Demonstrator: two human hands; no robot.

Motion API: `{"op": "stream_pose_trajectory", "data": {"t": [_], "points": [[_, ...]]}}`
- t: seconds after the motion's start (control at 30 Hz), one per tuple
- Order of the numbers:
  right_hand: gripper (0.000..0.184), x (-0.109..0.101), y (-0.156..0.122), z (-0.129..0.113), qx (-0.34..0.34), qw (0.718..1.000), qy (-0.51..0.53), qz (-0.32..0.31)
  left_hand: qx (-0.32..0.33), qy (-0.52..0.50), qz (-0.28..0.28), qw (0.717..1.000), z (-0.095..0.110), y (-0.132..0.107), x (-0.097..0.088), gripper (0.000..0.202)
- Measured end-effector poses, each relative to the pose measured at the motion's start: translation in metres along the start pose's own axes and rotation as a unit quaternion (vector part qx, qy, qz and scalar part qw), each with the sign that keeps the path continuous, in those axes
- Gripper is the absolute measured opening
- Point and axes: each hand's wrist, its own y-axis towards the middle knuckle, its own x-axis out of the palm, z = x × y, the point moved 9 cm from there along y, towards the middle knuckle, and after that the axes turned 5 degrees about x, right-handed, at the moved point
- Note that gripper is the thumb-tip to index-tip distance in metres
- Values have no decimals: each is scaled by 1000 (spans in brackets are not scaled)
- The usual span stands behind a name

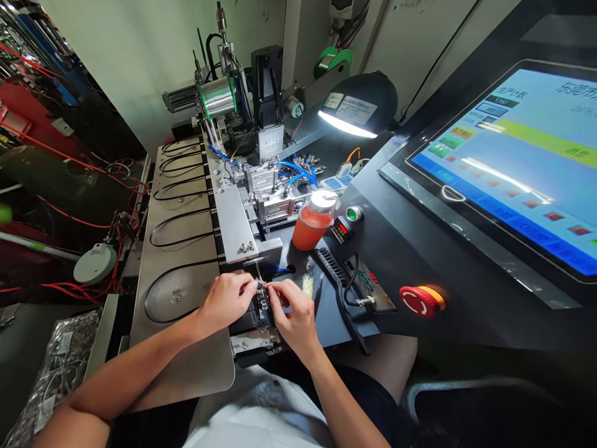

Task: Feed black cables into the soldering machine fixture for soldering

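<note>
Both hands meet at a small metal fixture [262, 302] on the near end of the machine's track. My left hand [227, 297] comes in from the left, its fingers curled in a pinch at the fixture's upper left side. From the right, my right hand [295, 311] pinches with thumb and forefinger at the fixture's opposite side. Whatever lies between the fingertips of either hand is too small and covered to make out. A looped black cable [161, 274] lies on the metal plate [186, 367], left of my left hand.
Several more looped cables run back along the plate. An orange-red bottle [311, 225], a black brush [333, 269] and a control box [370, 287] stand right of the fixture. Beyond are a solder wire spool [218, 98], a lit lamp [347, 124], a touchscreen [522, 162] and a red emergency button [420, 301].
</note>
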Motion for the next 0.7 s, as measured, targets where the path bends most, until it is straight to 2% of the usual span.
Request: {"op": "stream_pose_trajectory", "data": {"t": [0.13,0.23,0.33,0.47,0.57,0.7], "points": [[25,1,8,16,49,998,27,-1,-1,6,1,1000,1,1,0,25],[31,13,14,23,82,995,42,-42,0,16,-1,1000,3,1,0,25],[34,23,18,22,84,992,65,-62,-4,24,-5,1000,3,2,0,26],[35,30,18,24,85,988,117,-51,10,48,-1,999,4,1,1,23],[35,32,17,28,89,986,132,-40,49,87,41,994,5,-6,-2,18],[35,32,16,30,94,985,137,-38,177,135,118,968,19,-22,-10,21]]}}
